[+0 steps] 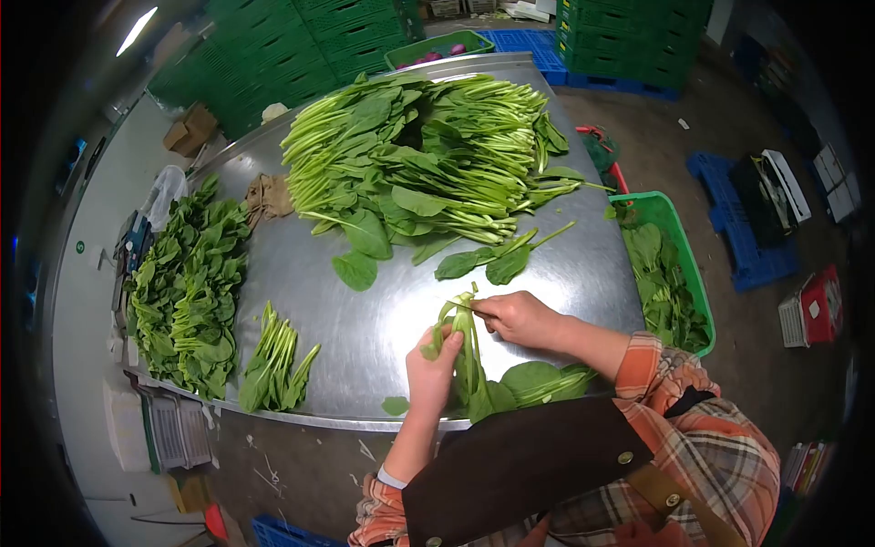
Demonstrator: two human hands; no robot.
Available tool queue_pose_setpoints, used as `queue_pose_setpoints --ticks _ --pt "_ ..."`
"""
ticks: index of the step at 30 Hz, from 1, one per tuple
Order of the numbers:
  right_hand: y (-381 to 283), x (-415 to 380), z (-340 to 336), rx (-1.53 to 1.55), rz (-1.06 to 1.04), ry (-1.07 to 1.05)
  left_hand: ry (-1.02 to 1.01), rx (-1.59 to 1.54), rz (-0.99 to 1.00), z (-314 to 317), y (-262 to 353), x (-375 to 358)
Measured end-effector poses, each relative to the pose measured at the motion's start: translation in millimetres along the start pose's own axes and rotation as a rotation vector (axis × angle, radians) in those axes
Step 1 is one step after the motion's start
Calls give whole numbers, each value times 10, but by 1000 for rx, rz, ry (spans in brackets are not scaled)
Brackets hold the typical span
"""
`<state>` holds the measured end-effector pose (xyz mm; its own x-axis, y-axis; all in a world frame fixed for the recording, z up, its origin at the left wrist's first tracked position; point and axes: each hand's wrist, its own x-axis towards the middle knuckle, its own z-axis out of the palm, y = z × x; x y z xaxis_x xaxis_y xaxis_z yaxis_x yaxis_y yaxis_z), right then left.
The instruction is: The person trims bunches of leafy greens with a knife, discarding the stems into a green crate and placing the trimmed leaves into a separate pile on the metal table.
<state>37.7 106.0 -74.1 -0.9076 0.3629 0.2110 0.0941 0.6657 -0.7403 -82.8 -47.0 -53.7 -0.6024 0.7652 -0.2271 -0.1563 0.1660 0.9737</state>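
Note:
My left hand (434,365) is closed around the stalks of a leafy green vegetable (466,342), its pale root end up and its leaves hanging toward the table's front edge. Against that root end is my right hand (518,318), closed on what looks like a small knife, mostly hidden by the fingers. Loose leaves (545,383) lie just below my right forearm. Beyond my hands a few separate leafy stalks (497,258) rest on the metal table (365,328), in front of a large heap of the same greens (410,164).
A small bunch (276,360) lies at the front left, beside a long pile of greens (191,283). A brown cloth (267,198) lies near that pile. To the right, a green crate (691,251) holds leaves. Green crates (629,41) are stacked behind the table.

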Motion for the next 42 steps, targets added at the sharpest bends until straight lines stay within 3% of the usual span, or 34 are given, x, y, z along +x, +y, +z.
queue_pose_setpoints --ticks 5,7,8,11,13,17,21,24,27,29,30,31,34,35,36,38,40,42 --pt "503 -228 -23 246 336 -188 9 -170 40 -338 91 73" --pt "675 -223 -50 -35 279 70 34 -244 143 -540 123 70" --pt "753 -174 -48 -179 303 151 67 -290 99 -660 164 16" --pt "828 99 196 -229 243 159 -82 -424 293 -821 453 -110" --pt "692 358 377 -218 216 -69 49 -513 178 -898 531 -214" --pt "333 647 550 -453 193 -456 -172 -683 203 -982 432 -230" --pt "985 447 383 -512 446 -289 -98 -767 169 -1129 304 -282" --pt "1231 -218 -246 -505 583 -129 -152 -771 259 -1467 135 -329" --pt "1619 -941 -921 -617 782 104 9 -764 358 -1786 144 -463" --pt "1564 -1084 -1240 -828 1081 186 79 -773 402 -1950 272 -659" --pt "1505 -1080 -1288 -842 965 292 54 -776 440 -2071 304 -763" --pt "1421 -1060 -1217 -797 661 363 -61 -748 489 -2193 349 -839" --pt "963 -650 -510 -372 247 82 2 -719 582 -2360 418 -1085" --pt "727 -543 -116 -197 384 -62 7 -695 611 -2390 411 -1138" --pt "586 -464 274 -38 365 -230 7 -673 641 -2398 395 -1172" --pt "259 -436 859 36 113 -398 55 -652 630 -2363 347 -1260" --pt "-116 -448 941 -119 184 -673 47 -642 603 -2368 250 -1325" --pt "-59 -690 834 -129 175 -689 66 -640 590 -2434 168 -1366"
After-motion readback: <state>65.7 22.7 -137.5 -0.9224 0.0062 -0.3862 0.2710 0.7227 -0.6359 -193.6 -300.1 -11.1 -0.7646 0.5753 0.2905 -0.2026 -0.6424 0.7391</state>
